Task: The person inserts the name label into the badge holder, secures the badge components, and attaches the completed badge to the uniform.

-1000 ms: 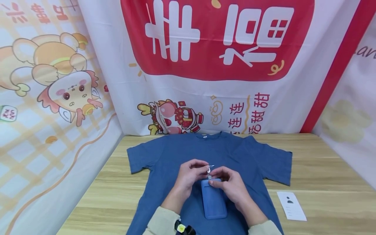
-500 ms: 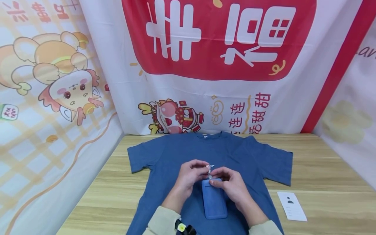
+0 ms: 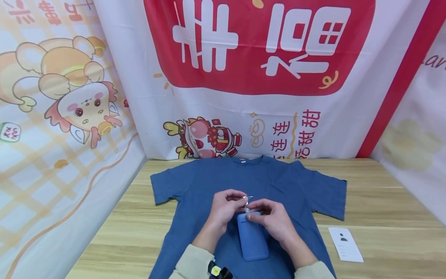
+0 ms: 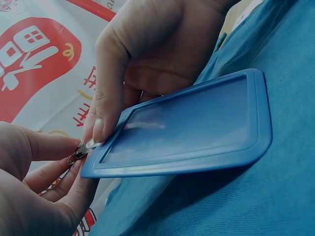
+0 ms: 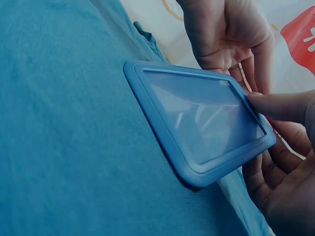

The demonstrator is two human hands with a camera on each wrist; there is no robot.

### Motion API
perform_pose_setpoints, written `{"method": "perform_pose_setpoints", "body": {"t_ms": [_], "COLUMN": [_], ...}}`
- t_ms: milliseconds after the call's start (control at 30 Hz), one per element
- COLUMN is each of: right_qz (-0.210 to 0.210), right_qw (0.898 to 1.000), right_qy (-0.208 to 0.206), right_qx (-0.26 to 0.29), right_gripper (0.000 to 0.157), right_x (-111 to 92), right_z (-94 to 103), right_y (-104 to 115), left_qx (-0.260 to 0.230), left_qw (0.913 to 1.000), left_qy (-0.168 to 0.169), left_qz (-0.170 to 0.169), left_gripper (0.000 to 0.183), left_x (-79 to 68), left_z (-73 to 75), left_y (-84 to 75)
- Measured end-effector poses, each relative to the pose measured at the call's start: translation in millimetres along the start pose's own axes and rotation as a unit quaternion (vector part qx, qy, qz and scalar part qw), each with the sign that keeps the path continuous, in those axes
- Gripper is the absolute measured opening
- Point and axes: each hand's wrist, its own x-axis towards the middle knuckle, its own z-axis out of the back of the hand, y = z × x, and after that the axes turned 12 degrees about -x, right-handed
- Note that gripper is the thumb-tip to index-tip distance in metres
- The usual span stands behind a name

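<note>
A blue badge holder (image 3: pixel 253 238) with a clear window hangs over the T-shirt (image 3: pixel 216 174), its top end between my hands. With thumb and fingers my left hand (image 3: pixel 224 209) pinches the small metal clip (image 4: pixel 80 150) joined to that end. My right hand (image 3: pixel 271 217) grips the top edge of the holder by the clip strap (image 4: pixel 92 143), thumb on the front. In the right wrist view the holder's window (image 5: pixel 206 118) shows only reflections. Part of the clip is hidden behind my fingertips.
The blue T-shirt lies spread flat on the wooden table (image 3: pixel 118 224). A white card (image 3: pixel 345 245) with a printed figure lies to the right of the shirt. Printed cloth hangings (image 3: pixel 132 77) stand behind and at both sides.
The badge holder and the clip have shifted very slightly to the left. Both hands keep their hold and have otherwise barely moved.
</note>
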Motion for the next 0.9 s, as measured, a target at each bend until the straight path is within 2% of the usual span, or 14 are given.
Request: {"method": "perform_pose_setpoints", "body": {"t_ms": [200,400,700,900], "right_qz": [0.014,0.020,0.015,0.015], "right_qw": [1.000,0.999,1.000,1.000], "right_qy": [0.000,0.003,-0.003,0.001], "right_qx": [-0.021,-0.026,-0.022,-0.027], "right_gripper": [0.023,0.024,0.018,0.017], "right_x": [1.6,0.6,1.4,1.4], "right_z": [-1.1,-1.0,-1.2,-3.1], "right_y": [0.9,1.3,0.4,-2.9], "left_qx": [0.010,0.021,0.003,0.001], "left_qw": [0.9999,0.9998,0.9995,0.9991], "left_qy": [-0.006,-0.007,0.028,0.040], "left_qz": [-0.006,0.003,0.014,0.016], "left_gripper": [0.016,0.019,0.025,0.025], "left_x": [-0.5,-1.9,-0.5,-1.0], "left_z": [0.4,1.9,10.4,13.0], "left_y": [-2.2,-5.3,-8.1,-7.0]}}
